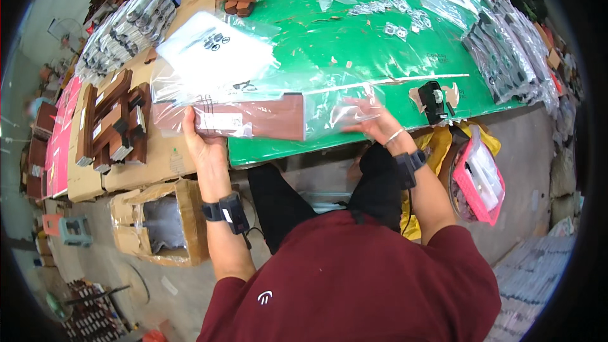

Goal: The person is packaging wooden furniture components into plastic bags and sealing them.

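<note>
Left hand [199, 144]: It is closed on the left part of a clear bag [324, 114], with the thumb in front. The other fingers are hidden behind.
Right hand [378, 124]: It is at the right end of the bag, with shiny plastic over its fingers. I cannot tell if they pinch the bag or just touch it.
Brown piece [275, 121]: It is long and flat, and lies inside the bag, between the two hands, over the near edge of the green table [392, 57]. A white label is on it.
Flat bags [212, 47]: They lie in a pile just past the brown piece.
Brown stack [114, 120]: It sits on cardboard [166, 157], left of the left hand.
Black tool [434, 101]: It is on the table, near the right hand.
</note>
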Demonstrator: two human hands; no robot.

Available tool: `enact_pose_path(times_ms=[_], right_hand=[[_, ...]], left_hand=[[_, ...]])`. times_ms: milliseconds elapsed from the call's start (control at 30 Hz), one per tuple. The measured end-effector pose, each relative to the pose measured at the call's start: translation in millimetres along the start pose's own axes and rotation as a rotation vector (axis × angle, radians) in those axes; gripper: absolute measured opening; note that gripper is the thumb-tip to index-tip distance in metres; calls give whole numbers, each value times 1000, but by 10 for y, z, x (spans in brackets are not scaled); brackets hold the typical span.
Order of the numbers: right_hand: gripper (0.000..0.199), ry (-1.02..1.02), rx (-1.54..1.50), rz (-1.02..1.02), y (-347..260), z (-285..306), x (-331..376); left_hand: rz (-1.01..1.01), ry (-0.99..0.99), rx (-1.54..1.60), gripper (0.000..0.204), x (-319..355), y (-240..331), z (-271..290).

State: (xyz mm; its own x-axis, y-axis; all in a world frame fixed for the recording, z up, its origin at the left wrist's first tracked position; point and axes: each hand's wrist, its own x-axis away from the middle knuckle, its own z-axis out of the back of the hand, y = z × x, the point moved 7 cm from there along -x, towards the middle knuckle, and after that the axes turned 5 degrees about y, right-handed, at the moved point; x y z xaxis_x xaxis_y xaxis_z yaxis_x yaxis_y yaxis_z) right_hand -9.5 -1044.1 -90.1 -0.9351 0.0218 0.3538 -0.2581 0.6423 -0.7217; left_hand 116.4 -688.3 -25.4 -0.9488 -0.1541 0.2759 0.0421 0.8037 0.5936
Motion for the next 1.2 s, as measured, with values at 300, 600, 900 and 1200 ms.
enact_pose_path(times_ms=[300,600,900,1200], right_hand=[[47,37,446,199,-388,115,-288],[42,592,668,418,-855,1135,-134],[58,-141,1483,1184,-270,-1111,69],[86,-304,1779,953,-20,-947,-425]], left_hand=[[5,-79,1,43,-84,-219,130],[118,116,103,39,-293,-1354,469],[85,55,79,60,58,-1407,469],[258,-16,-618,73,518,-325,850]])
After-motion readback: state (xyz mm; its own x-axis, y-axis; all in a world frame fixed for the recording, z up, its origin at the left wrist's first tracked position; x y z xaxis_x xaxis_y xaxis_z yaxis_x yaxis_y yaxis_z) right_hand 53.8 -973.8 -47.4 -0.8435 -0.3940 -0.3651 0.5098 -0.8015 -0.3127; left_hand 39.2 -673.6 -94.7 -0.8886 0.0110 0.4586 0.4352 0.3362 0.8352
